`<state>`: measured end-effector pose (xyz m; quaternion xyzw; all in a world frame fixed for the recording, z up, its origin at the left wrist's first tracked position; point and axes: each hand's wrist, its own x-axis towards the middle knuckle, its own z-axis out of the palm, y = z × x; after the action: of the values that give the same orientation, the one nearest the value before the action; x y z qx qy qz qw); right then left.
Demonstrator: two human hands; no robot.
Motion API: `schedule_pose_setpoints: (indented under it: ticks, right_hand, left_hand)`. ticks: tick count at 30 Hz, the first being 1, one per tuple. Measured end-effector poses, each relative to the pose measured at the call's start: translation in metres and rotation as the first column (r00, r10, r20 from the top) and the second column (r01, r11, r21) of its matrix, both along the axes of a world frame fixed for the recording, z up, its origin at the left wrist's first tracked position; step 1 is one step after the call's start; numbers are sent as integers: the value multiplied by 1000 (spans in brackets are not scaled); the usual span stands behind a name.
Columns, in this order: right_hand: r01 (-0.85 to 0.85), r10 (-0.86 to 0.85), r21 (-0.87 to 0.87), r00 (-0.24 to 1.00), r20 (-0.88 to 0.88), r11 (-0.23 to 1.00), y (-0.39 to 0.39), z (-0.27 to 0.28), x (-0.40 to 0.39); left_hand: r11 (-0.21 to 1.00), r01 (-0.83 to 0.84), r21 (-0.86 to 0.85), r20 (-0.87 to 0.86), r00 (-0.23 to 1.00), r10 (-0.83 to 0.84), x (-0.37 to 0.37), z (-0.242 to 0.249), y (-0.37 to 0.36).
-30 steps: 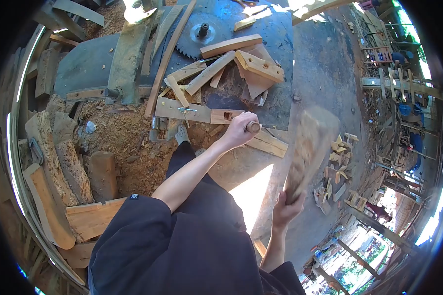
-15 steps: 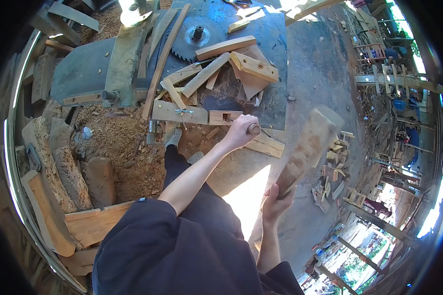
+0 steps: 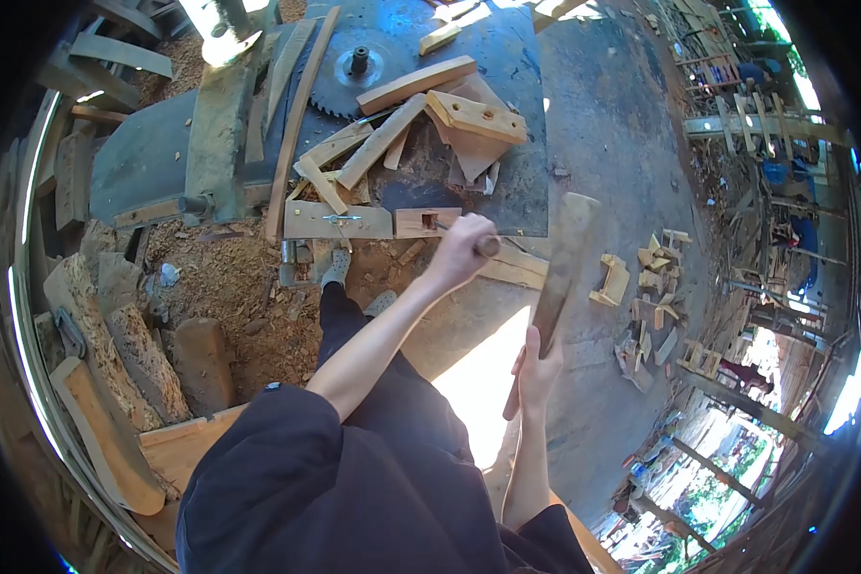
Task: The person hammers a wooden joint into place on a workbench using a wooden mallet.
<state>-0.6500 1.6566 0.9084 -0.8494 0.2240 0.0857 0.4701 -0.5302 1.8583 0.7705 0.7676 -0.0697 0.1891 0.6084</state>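
My left hand (image 3: 462, 251) is wrapped round a chisel, whose round wooden handle end (image 3: 488, 246) sticks out past the fist. Its blade points toward a squared hole in a short wooden block (image 3: 413, 223) at the near edge of the saw table. Most of the chisel is hidden by my fingers. My right hand (image 3: 538, 371) grips the narrow end of a wooden mallet (image 3: 566, 253), held upright to the right of the chisel with its broad end away from me. Left of the block lies a pale board (image 3: 340, 221) with a thin bluish tool (image 3: 342, 218) on it.
A circular saw blade (image 3: 349, 77) with a central spindle sits on the metal saw table (image 3: 521, 206). Wood offcuts and a drilled block (image 3: 476, 117) are piled beside it. Sawdust (image 3: 234, 273) covers the ground at left; cut pieces (image 3: 655, 268) lie on the concrete at right.
The mallet has swung left and turned more upright, closer to the chisel handle. My left hand keeps its hold on the chisel; the whole view has shifted slightly.
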Motion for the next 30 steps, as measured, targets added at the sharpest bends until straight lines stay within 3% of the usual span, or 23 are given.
schedule_pose_setpoints:
  ticks: [2, 4, 7, 11, 21, 23, 26, 27, 30]
  right_hand:
    - [6, -7, -33, 999, -39, 999, 3, -9, 7]
    - [-126, 113, -88, 983, -142, 988, 12, -18, 19]
    - [-140, 113, -108, 966, -231, 984, 6, -79, 20]
    - [-149, 109, -72, 912, -395, 986, 13, -105, 19]
    - [-104, 114, 46, 905, -410, 994, 19, -113, 14]
    - [-133, 142, 51, 892, -430, 990, 20, -112, 14]
    - [-119, 149, 95, 892, -427, 988, 23, -110, 12]
    - [-122, 151, 95, 895, -420, 988, 22, -108, 14]
    - [-147, 159, 60, 892, -424, 987, 20, -99, 15]
  left_hand:
    - [962, -125, -245, -137, 986, 94, -11, -6, 19]
    - [887, -206, -413, -351, 935, 54, -24, 16, 47]
    - [859, -269, -435, -300, 943, 144, -27, -6, 78]
    - [806, -232, -545, -342, 939, 39, -27, -13, 87]
    - [852, -115, -510, -289, 956, -44, -21, -6, 74]
    - [932, -41, -360, -245, 968, -52, -19, -11, 69]
    - [952, 72, -297, -316, 934, -169, -21, 8, 55]
    - [958, 86, -272, -213, 966, -148, -18, 7, 48]
    - [969, 98, -227, -225, 963, -150, -18, 5, 42]
